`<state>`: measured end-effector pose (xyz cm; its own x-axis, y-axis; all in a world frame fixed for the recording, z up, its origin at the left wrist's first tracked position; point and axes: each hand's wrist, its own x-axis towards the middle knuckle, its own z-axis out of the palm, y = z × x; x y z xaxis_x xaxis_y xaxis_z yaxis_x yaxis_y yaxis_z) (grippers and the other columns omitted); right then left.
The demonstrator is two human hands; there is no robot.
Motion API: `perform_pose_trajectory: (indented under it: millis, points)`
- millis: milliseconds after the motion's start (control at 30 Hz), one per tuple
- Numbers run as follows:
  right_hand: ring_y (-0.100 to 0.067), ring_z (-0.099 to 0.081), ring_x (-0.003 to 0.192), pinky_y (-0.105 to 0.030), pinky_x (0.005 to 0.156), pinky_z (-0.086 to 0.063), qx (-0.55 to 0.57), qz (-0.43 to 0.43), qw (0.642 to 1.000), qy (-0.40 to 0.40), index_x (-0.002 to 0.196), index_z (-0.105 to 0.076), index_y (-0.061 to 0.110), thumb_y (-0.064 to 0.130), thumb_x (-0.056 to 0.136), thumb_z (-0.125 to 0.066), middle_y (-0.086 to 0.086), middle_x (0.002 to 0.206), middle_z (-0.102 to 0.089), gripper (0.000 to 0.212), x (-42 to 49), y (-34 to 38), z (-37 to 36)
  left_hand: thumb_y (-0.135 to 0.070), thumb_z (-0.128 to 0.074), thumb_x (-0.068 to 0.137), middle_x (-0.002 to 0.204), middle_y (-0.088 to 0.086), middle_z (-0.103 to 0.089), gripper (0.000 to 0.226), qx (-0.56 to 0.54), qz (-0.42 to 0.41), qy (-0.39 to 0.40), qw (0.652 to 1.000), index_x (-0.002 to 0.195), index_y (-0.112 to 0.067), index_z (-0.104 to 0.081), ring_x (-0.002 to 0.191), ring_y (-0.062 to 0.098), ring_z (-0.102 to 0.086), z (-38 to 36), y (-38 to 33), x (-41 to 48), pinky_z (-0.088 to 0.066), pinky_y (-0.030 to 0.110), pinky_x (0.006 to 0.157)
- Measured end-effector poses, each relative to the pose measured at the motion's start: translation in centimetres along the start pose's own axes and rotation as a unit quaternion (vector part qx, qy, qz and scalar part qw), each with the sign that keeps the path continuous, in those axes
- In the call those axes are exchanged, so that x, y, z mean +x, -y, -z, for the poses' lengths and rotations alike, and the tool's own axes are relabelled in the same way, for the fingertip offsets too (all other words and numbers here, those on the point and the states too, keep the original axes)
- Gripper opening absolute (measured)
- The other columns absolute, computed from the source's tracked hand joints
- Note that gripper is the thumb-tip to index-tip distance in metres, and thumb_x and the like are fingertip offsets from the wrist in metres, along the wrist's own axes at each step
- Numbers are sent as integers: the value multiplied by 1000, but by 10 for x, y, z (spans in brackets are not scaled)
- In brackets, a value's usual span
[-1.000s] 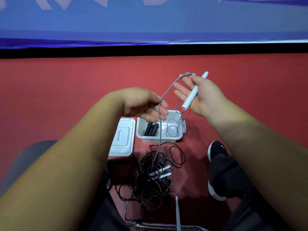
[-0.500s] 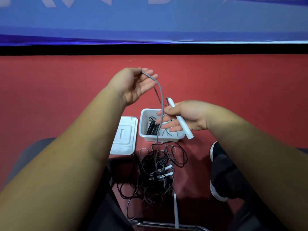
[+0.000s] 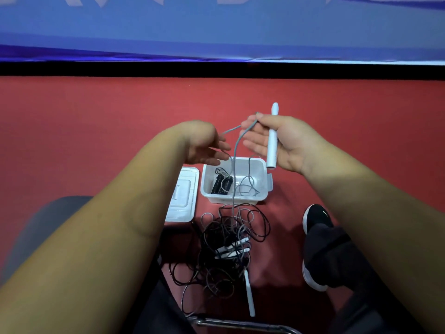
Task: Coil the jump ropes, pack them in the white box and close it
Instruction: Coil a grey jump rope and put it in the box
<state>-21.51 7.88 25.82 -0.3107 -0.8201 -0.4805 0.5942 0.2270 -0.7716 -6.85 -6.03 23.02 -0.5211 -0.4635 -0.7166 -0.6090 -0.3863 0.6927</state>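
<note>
- Half a second ago my right hand (image 3: 284, 143) sat low over the box with the handle pointing down. Now it is raised, palm up, and its thumb pins the white handle (image 3: 272, 145) upright against the palm.
- The grey cord (image 3: 233, 189) now drapes over that hand's straight fingers (image 3: 252, 144). I judge another turn is going onto the coil.
- My left hand (image 3: 204, 145) has dropped from its high reach to just beside the right. The cord comes out from behind it, and I cannot tell whether it pinches the cord.
- The cord hangs down to a tangled pile (image 3: 231, 249) on the red floor (image 3: 96, 141), so most of the coiling remains.
- The white box (image 3: 263, 197) stands open beyond the pile with a black rope (image 3: 222, 183) coiled inside. Its lid (image 3: 183, 196) lies just to its left.
</note>
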Motion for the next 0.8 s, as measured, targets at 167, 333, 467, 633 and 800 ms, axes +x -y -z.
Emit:
perform_pose_trajectory:
  millis: [167,333,467,633,800]
  points:
    - [-21,-80,79,-35,72,-66,151,88,984,-40,93,-61,8,11,112,-47,-10,86,-79,25,-2,16,4,12,-44,101,133,-1,-71,45,144,-27,150,978,126,-18,-68,119,14,-67,-16,9,-4,-53,30,87]
    - [-27,-80,90,-39,74,-67,166,98,978,-81,100,-63,5,15,113,-47,-15,95,-80,23,6,18,20,-12,-54,107,127,5,-74,22,150,-43,173,973,119,-13,-73,109,12,-68,-19,12,-2,-50,25,89]
    - [-30,-80,96,-45,83,-66,68,44,991,-111,118,-61,2,26,114,-47,-19,112,-78,28,16,12,29,-15,-47,110,114,9,-77,25,117,-39,152,981,115,-11,-71,107,20,-72,-17,9,-5,-58,28,86]
    - [-31,-76,106,-48,99,-59,-137,-74,983,-99,125,-67,8,29,112,-46,-12,119,-78,33,23,-4,34,-11,-42,111,100,12,-78,25,-37,-64,109,991,115,-3,-65,90,22,-78,-15,-7,-15,-65,35,80]
    - [-23,-69,108,-33,83,-54,-289,-175,941,0,113,-70,17,26,105,-59,-5,118,-78,17,19,-22,30,-8,-42,110,92,14,-78,24,-210,-90,75,971,109,0,-64,83,25,-79,-5,-17,-20,-66,37,73]
